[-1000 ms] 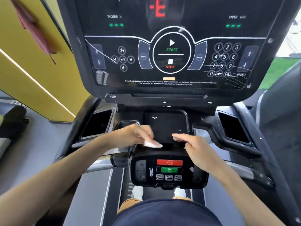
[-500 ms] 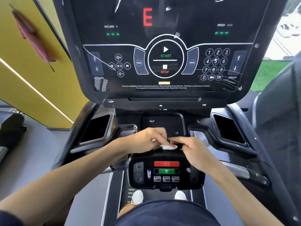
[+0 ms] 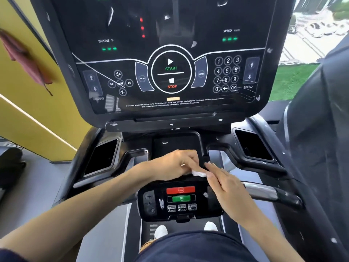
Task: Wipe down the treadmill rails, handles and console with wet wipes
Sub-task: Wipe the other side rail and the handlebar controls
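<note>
A small white wet wipe sits bunched between my two hands, just above the lower control pad with its red and green buttons. My left hand curls its fingers over the wipe and grips it. My right hand lies flat with straight fingers, its tips touching the wipe's right edge. The big black console screen rises behind, showing START, STOP and a number pad. A chrome and black handle runs out to the right under my right wrist.
Two dark cup-holder recesses, one at the left and one at the right, flank the centre tray. A yellow wall stands to the left, a neighbouring machine to the right. My white shoes stand on the belt below.
My right hand has gone from pinching at the wipe to lying flat against it. The left hand keeps hold of the wipe. My head has tilted down, so the console sits lower and larger.
</note>
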Tool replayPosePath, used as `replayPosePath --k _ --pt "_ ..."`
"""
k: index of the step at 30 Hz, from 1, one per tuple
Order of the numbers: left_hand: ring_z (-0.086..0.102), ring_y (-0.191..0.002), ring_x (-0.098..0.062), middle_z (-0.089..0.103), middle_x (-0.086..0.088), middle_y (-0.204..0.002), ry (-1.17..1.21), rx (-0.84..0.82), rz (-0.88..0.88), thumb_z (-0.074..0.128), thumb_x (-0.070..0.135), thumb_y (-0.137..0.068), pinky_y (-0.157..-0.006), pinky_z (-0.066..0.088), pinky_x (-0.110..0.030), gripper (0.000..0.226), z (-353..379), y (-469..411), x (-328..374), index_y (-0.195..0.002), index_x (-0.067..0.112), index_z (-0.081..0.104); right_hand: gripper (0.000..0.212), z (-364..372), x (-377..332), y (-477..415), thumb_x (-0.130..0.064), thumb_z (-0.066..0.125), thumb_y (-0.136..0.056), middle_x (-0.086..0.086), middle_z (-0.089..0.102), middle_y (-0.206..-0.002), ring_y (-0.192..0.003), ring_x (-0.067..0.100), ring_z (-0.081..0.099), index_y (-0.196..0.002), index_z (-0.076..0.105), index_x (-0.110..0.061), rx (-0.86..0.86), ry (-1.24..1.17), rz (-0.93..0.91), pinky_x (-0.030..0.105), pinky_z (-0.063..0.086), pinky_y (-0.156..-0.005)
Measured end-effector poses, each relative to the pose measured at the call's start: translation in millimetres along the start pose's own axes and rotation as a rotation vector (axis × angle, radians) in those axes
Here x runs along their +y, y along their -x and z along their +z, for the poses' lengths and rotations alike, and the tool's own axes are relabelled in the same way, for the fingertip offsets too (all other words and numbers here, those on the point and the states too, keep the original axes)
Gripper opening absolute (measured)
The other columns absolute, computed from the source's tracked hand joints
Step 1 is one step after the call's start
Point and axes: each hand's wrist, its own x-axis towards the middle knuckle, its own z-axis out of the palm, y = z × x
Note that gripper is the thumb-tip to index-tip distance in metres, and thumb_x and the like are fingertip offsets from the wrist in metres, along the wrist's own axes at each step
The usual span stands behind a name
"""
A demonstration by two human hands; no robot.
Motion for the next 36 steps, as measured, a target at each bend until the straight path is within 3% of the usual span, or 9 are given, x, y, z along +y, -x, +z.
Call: replayPosePath --k 4,7,11,13,17,20,24,31,36 --pt "0.05 -0.073 -0.013 0.05 0.003 -0.084 0.152 0.01 -0.177 0.056 -0.007 -0.09 -0.071 0.044 -0.023 0.038 -21.3 36.9 -19.7 -0.106 0.022 0.074 0.05 -1.8 9.5 10.7 -0.041 0.029 -0.102 -0.028 0.021 -0.141 -0.116 -0.035 -0.007 -0.149 0.018 -0.03 -0.053 0.073 -0.031 -0.008 -0.008 -0.093" --pt "0.05 -0.073 -0.011 0.05 0.005 -0.083 0.11 -0.009 -0.188 0.058 -0.005 -0.09 -0.071 0.044 -0.022 0.039 -24.9 31.7 -19.7 -0.106 0.026 0.074 0.058 0.9 14.4 9.8 -0.05 0.024 -0.098 -0.024 0.019 -0.144 -0.108 -0.041 -0.016 -0.149 0.013 -0.026 -0.046 0.058 -0.083 -0.005 -0.01 -0.097" --pt "0.051 -0.074 0.001 0.051 0.004 -0.084 0.011 -0.041 -0.059 0.052 -0.016 -0.085 -0.069 0.041 -0.014 0.037 2.2 -14.3 7.4 -0.107 0.005 0.073 0.052 -5.9 17.4 5.9 -0.041 0.029 -0.101 -0.028 0.008 -0.146 -0.125 -0.024 -0.013 -0.141 -0.004 -0.04 -0.158 0.005 -0.03 -0.004 -0.012 -0.096" --pt "0.05 -0.075 0.0 0.051 0.005 -0.085 0.024 -0.047 -0.081 0.052 -0.014 -0.087 -0.07 0.041 -0.015 0.036 3.0 -15.3 8.6 -0.107 0.008 0.073 0.06 -7.5 20.5 5.9 -0.042 0.03 -0.1 -0.028 -0.001 -0.151 -0.133 -0.011 -0.012 -0.141 -0.013 -0.043 -0.196 -0.055 -0.009 0.002 -0.011 -0.101" --pt "0.049 -0.076 -0.018 0.051 0.002 -0.086 0.213 -0.017 -0.194 0.056 -0.011 -0.088 -0.069 0.041 -0.019 0.04 -15.8 16.6 -3.5 -0.104 0.022 0.074 0.072 -9.8 20.8 7.2 -0.041 0.035 -0.1 -0.039 -0.017 -0.141 -0.138 -0.004 -0.015 -0.141 -0.025 -0.045 -0.196 -0.187 0.004 0.014 -0.007 -0.109" --pt "0.05 -0.077 -0.012 0.052 0.002 -0.087 0.175 -0.059 -0.193 0.056 -0.012 -0.087 -0.07 0.042 -0.018 0.04 -11.5 3.2 3.3 -0.103 0.02 0.075 0.075 -8.4 20.5 6.0 -0.04 0.037 -0.1 -0.044 -0.022 -0.135 -0.139 -0.004 -0.02 -0.135 -0.029 -0.048 -0.185 -0.22 -0.013 0.018 -0.01 -0.113" --pt "0.05 -0.076 0.004 0.05 0.009 -0.087 -0.008 -0.107 -0.105 0.053 -0.012 -0.088 -0.072 0.039 -0.012 0.035 9.5 -36.0 17.5 -0.108 0.008 0.073 0.086 -11.1 21.6 3.9 -0.045 0.044 -0.096 -0.031 -0.019 -0.15 -0.143 0.002 -0.018 -0.128 -0.035 -0.055 -0.17 -0.306 0.006 0.031 -0.003 -0.119" --pt "0.051 -0.069 0.002 0.05 0.001 -0.085 -0.018 -0.057 -0.181 0.053 -0.014 -0.087 -0.066 0.039 -0.01 0.04 -3.0 -15.2 7.4 -0.111 0.011 0.072 0.088 -14.5 19.6 6.5 -0.046 0.044 -0.095 -0.029 -0.029 -0.144 -0.138 0.005 -0.024 -0.127 -0.038 -0.051 -0.163 -0.321 0.015 0.027 -0.006 -0.112" --pt "0.048 -0.072 0.005 0.047 0.01 -0.082 -0.122 -0.12 -0.133 0.052 -0.016 -0.084 -0.065 0.036 -0.008 0.043 11.7 -45.6 21.1 -0.106 0.013 0.075 0.087 -15.6 17.9 7.9 -0.044 0.043 -0.097 -0.031 -0.027 -0.142 -0.134 0.001 -0.025 -0.126 -0.038 -0.049 -0.179 -0.31 0.028 0.031 -0.004 -0.114"
